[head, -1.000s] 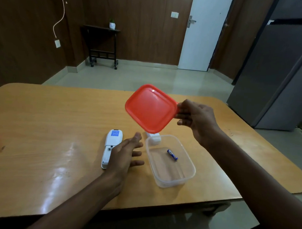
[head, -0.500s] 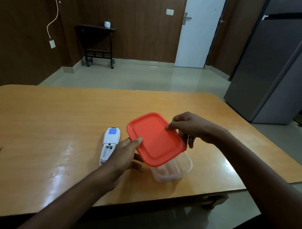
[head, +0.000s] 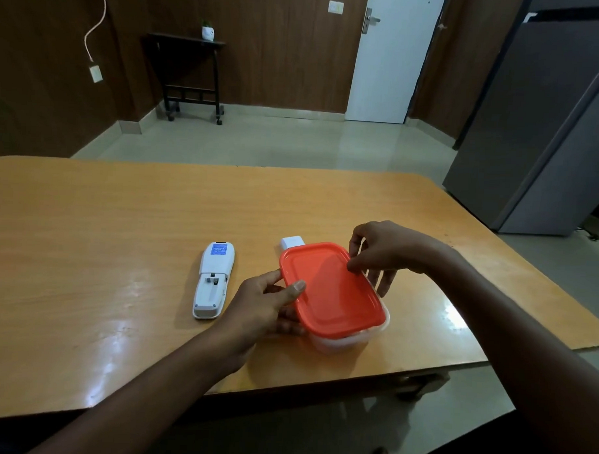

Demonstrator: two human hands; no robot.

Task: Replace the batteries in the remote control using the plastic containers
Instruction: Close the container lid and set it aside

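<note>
A smooth orange plastic lid (head: 333,292) tops a clear plastic container (head: 348,342) on the glossy, light-reflecting wooden surface (head: 121,220), beside a matt white plastic remote control (head: 213,280).

A second ago the right hand (head: 389,253) held the red lid (head: 333,289) up in the air, tilted, above the open clear container (head: 348,344); now the lid lies flat on the container, covering it (the blue battery inside is no longer seen). The left hand (head: 265,303), then flat on the surface (head: 104,237) beside the container, now has its thumb on the lid's left edge. The right hand's fingertips (head: 352,266) have come down to the lid's far right edge.
</note>
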